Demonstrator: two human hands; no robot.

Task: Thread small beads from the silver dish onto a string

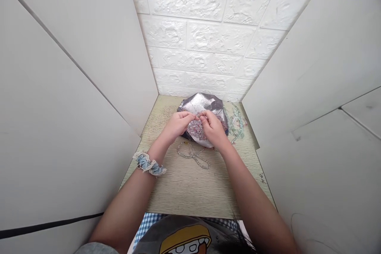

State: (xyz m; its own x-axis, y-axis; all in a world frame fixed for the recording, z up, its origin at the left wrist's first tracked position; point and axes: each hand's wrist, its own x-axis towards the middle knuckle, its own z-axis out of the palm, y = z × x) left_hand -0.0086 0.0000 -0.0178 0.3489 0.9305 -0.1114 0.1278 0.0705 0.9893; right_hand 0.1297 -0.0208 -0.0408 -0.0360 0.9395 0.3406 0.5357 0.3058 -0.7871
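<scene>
Both hands meet above a silver-lined bag point(198, 102) that holds a heap of small clear and pink beads point(196, 130). My left hand point(178, 123) is closed, thumb and forefinger pinched at their tips. Close against it, my right hand point(212, 127) is pinched too, its fingertips nearly touching the left ones. Whatever lies between the fingertips is too small to make out. A strand of clear beads point(193, 154) lies looped on the wooden table just in front of the bag.
Green beaded strands point(236, 125) lie right of the bag. Tiny loose bits point(262, 178) sit by the table's right edge. White panels point(89, 47) stand on both sides, and a white brick-pattern wall point(205, 35) closes the back. A blue scrunchie point(149, 164) circles my left wrist.
</scene>
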